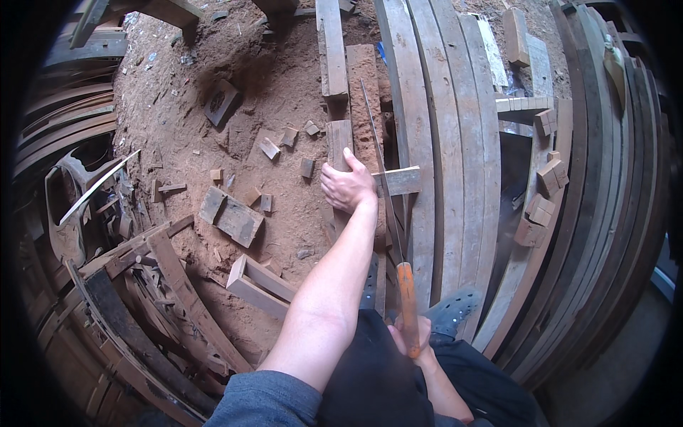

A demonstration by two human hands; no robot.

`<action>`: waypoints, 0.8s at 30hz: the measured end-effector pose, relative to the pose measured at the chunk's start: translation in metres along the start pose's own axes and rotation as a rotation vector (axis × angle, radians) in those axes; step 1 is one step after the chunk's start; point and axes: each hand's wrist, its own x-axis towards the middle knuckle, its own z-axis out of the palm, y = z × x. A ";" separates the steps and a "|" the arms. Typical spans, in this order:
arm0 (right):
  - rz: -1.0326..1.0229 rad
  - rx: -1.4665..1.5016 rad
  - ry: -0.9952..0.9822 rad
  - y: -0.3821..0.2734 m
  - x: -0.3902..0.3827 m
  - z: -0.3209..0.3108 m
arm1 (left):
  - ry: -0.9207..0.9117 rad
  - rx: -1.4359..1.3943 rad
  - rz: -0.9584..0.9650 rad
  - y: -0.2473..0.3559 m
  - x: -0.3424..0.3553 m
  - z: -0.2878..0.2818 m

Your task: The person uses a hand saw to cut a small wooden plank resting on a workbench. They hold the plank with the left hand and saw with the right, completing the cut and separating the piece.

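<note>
Left fingers [329, 186] near saw [405, 286] edge, room leftward

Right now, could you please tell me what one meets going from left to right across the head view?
Stacked boards, grey-stained wooden piece, left hand, orange saw handle, right clog, small wooden blocks.

Sawdust-strewn floor [174, 121], boards [635, 164] stacked right, timber [78, 116] piled left
</note>
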 end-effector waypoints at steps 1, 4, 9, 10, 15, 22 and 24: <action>-0.005 -0.014 0.001 0.000 0.000 0.000 | -0.004 0.002 -0.002 0.000 0.000 0.000; -0.006 -0.011 -0.008 0.000 0.001 -0.002 | -0.006 0.009 -0.004 0.001 0.000 -0.001; 0.019 0.013 -0.001 0.003 0.001 -0.005 | 0.002 0.013 -0.006 0.002 -0.001 -0.002; 0.023 0.007 0.006 0.003 0.001 -0.006 | 0.006 0.009 -0.006 0.002 -0.001 -0.002; 0.040 0.023 -0.004 0.003 0.002 -0.008 | 0.001 0.016 -0.011 0.003 -0.001 -0.003; 0.020 0.015 0.027 0.002 0.004 -0.015 | 0.017 0.008 0.005 0.000 -0.001 0.000; 0.046 0.063 0.031 0.002 0.005 -0.018 | 0.015 0.004 0.004 0.000 -0.001 0.000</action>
